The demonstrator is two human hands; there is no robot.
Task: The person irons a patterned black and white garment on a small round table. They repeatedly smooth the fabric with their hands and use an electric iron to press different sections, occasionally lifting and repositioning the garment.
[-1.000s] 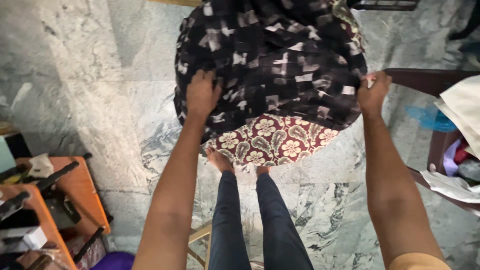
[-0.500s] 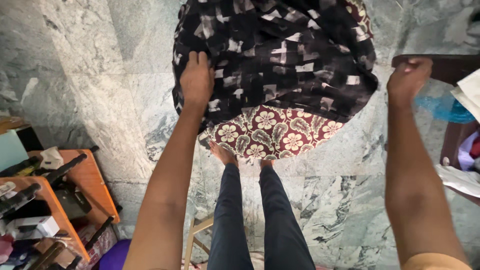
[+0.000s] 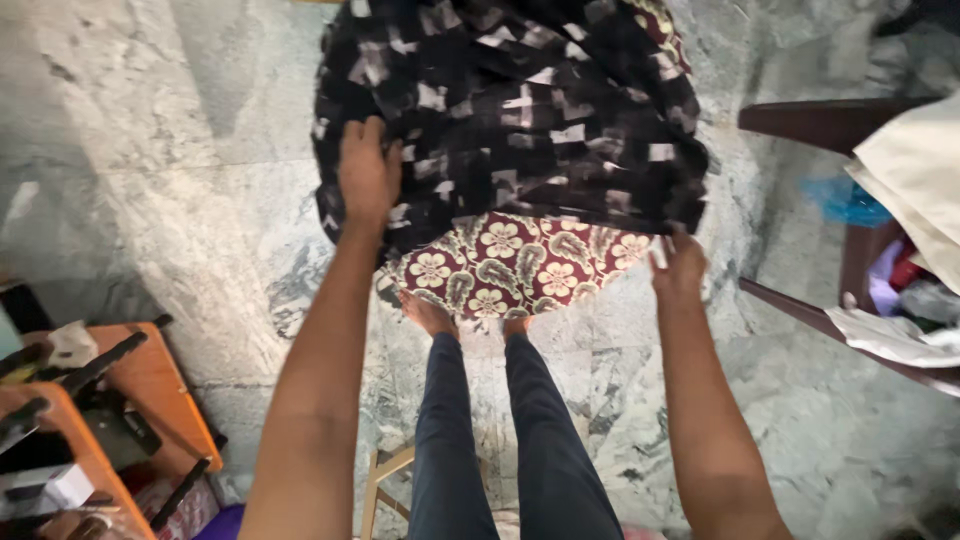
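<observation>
We note the left hand with fingers clenched on the left edge of the dark checked cloth, held up above the marble floor. The right hand sits just below the cloth's lower right edge, fingers released and spread. A maroon flowered cloth hangs beneath, over the bare feet.

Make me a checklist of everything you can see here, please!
Surface: grey-white marble floor.
Job's things: black-and-white checked cloth with a maroon flowered side, held up above bare feet.
Clutter: orange shelf with dark tools at left; dark chair piled with cream cloth at right.
Hands: left hand grips the cloth's edge; right hand open just below its hem.
Cables: nothing seen.
Surroundings: stool frame below.
</observation>
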